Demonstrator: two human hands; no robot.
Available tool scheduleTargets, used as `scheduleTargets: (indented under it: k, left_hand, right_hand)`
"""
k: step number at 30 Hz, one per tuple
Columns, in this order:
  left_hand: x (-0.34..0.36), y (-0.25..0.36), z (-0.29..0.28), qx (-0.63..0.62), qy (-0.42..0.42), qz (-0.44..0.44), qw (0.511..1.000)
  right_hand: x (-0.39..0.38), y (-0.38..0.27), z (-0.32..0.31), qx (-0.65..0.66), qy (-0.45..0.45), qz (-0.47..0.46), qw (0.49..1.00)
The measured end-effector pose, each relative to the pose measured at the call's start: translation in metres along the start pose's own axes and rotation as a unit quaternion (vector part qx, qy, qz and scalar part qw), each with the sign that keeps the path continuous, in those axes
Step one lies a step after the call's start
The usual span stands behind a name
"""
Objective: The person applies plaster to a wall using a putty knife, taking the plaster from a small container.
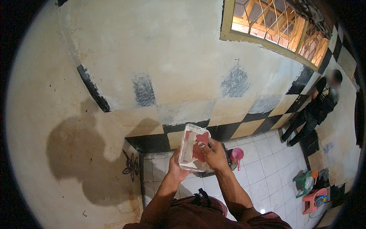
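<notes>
A white rectangular plastic tray (187, 152), smeared with pale paste, is held up at the centre in front of the checkered wall. My left hand (177, 168) is wrapped round its left and lower side. My right hand (213, 155) is at the tray's right, thumb closed on a red flat scraper (200, 147) that lies over the tray and has pale paste on it.
A pink dipper (236, 154) is below on the tiled floor (263, 168). Right: a person in dark clothes (316, 108) by the wall, a green container (303, 183), a pink stool (312, 200). A window (274, 26) is above; a plain wall (57, 152) stands left.
</notes>
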State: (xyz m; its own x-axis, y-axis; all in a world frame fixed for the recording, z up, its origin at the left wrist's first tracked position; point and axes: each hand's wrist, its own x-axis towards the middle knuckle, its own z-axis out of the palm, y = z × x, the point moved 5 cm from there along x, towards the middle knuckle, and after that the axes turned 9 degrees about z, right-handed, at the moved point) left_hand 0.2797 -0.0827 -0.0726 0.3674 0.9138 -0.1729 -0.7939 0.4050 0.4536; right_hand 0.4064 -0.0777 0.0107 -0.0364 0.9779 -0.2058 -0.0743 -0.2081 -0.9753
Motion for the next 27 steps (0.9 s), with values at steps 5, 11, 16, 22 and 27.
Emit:
scheduleTargets:
  k: [5,11,16,22,27]
  left_hand:
    - [-0.005,0.007,-0.012,-0.013,0.007,-0.015,1.0]
    - [-0.009,0.015,-0.008,-0.02,-0.01,-0.016,1.0]
    - [-0.01,0.019,-0.008,-0.03,-0.013,-0.008,0.999]
    - [-0.007,0.02,-0.002,-0.029,-0.044,0.013,0.999]
    - [0.002,0.019,0.002,-0.018,-0.037,0.036,0.998]
  right_hand:
    - [-0.001,0.008,0.009,0.03,0.004,-0.035,0.999]
    - [-0.007,0.015,0.006,0.104,0.033,-0.036,0.993]
    - [-0.014,0.014,-0.003,0.124,0.052,-0.028,0.991]
    - [-0.018,0.017,-0.013,0.16,0.052,-0.037,0.985]
    - [-0.016,0.015,-0.021,0.163,0.06,-0.049,0.984]
